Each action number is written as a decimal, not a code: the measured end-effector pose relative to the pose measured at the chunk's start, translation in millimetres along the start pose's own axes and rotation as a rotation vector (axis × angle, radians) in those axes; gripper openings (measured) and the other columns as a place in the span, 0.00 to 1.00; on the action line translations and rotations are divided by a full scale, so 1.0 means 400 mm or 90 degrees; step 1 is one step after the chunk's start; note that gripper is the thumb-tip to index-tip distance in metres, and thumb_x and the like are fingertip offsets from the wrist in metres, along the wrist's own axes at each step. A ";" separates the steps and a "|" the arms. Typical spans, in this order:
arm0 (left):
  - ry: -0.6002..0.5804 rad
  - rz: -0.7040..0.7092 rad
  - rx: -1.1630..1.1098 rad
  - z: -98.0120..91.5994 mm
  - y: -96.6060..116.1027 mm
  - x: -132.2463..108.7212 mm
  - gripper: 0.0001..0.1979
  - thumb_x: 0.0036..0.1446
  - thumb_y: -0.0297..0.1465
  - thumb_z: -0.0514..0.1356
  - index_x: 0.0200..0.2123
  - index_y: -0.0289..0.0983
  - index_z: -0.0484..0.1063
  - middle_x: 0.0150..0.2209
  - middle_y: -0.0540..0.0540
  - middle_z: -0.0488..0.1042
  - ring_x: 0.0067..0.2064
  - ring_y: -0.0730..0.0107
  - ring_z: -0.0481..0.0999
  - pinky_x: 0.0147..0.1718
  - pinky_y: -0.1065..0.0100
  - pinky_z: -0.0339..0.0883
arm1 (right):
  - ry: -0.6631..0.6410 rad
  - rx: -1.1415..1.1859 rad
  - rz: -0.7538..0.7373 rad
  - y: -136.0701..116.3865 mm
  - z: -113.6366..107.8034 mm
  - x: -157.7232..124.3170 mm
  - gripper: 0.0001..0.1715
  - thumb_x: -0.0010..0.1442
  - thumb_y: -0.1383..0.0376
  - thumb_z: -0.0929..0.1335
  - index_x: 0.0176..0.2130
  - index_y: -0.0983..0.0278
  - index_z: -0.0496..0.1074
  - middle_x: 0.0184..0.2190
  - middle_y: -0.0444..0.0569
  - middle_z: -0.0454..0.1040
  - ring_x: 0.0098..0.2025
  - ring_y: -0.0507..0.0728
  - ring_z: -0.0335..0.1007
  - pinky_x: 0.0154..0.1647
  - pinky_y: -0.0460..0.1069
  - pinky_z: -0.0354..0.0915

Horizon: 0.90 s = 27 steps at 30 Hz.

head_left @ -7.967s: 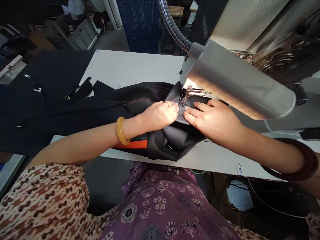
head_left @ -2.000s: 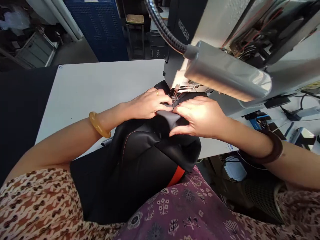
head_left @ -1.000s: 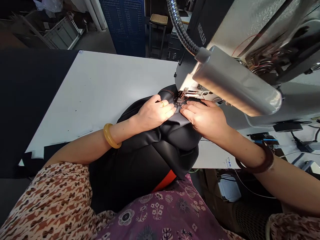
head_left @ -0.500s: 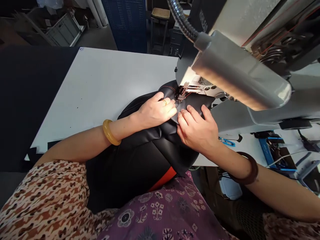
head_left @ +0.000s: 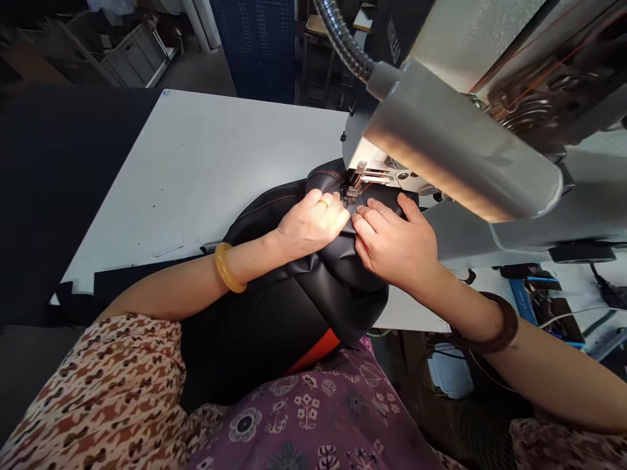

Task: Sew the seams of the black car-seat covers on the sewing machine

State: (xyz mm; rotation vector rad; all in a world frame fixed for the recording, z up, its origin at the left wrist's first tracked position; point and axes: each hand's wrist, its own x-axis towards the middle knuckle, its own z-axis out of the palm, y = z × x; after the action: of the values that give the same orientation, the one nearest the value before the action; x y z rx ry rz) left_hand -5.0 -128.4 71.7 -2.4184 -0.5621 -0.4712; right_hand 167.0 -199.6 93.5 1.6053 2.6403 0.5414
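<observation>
A black padded leatherette cover [head_left: 279, 307] with an orange stripe [head_left: 313, 352] and orange-red stitching bulges over the table edge towards my lap. Its seam runs under the steel presser foot [head_left: 355, 186] of the sewing machine. My left hand [head_left: 311, 222] lies curled on the cover just left of the foot, wearing a gold ring. My right hand [head_left: 394, 238] grips a fold of the cover just right of the foot, fingertips close to the needle area. The needle point is hidden in shadow.
A white sewing table [head_left: 206, 163] extends left and behind, with black cloth [head_left: 73, 196] along its left side. A silver lamp [head_left: 455, 137] on a flexible neck hangs over the machine head [head_left: 504, 65], above my right hand. A blue mesh cabinet [head_left: 255, 46] stands beyond.
My right hand has shifted from a spread grip to closer beside the presser foot, gathering the cover. The cover has stayed under the foot, and the view has tilted slightly.
</observation>
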 end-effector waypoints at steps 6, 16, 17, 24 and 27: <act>-0.031 -0.044 -0.002 -0.003 0.030 0.004 0.21 0.64 0.21 0.41 0.37 0.30 0.74 0.39 0.38 0.78 0.36 0.66 0.76 0.36 0.68 0.64 | -0.021 0.046 0.027 0.019 0.003 0.006 0.20 0.64 0.66 0.55 0.40 0.64 0.73 0.42 0.51 0.76 0.49 0.61 0.69 0.52 0.58 0.58; -0.063 0.162 -0.254 0.008 -0.118 0.006 0.18 0.68 0.37 0.46 0.42 0.37 0.74 0.42 0.46 0.78 0.43 0.65 0.77 0.53 0.55 0.62 | -0.027 0.076 0.010 -0.005 -0.003 -0.006 0.20 0.64 0.66 0.56 0.50 0.64 0.69 0.49 0.52 0.74 0.58 0.62 0.62 0.58 0.59 0.54; -0.071 0.155 -0.269 0.009 -0.124 0.002 0.18 0.68 0.37 0.46 0.45 0.38 0.73 0.45 0.45 0.78 0.45 0.65 0.77 0.52 0.56 0.63 | -0.039 0.088 0.018 -0.003 -0.002 -0.007 0.20 0.65 0.66 0.56 0.50 0.63 0.69 0.51 0.51 0.73 0.59 0.62 0.62 0.58 0.59 0.54; -0.133 0.021 -0.274 -0.010 -0.057 -0.016 0.22 0.68 0.28 0.40 0.48 0.32 0.73 0.51 0.36 0.75 0.49 0.58 0.77 0.43 0.58 0.70 | -0.074 0.156 0.053 0.012 -0.003 0.000 0.21 0.65 0.67 0.55 0.49 0.62 0.70 0.55 0.51 0.70 0.59 0.61 0.62 0.57 0.59 0.56; -0.139 -0.003 -0.254 -0.012 -0.038 -0.012 0.21 0.66 0.25 0.42 0.49 0.30 0.72 0.51 0.33 0.74 0.49 0.56 0.76 0.42 0.59 0.70 | -0.083 0.142 0.064 0.018 0.000 0.008 0.21 0.64 0.67 0.55 0.48 0.63 0.71 0.54 0.52 0.71 0.56 0.61 0.65 0.56 0.59 0.58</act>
State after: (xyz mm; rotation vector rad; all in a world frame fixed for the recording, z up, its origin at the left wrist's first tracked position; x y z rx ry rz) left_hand -17.4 -121.5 80.4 -2.8744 -0.6123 -0.3475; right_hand 171.8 -194.0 96.1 1.7709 2.6113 0.1393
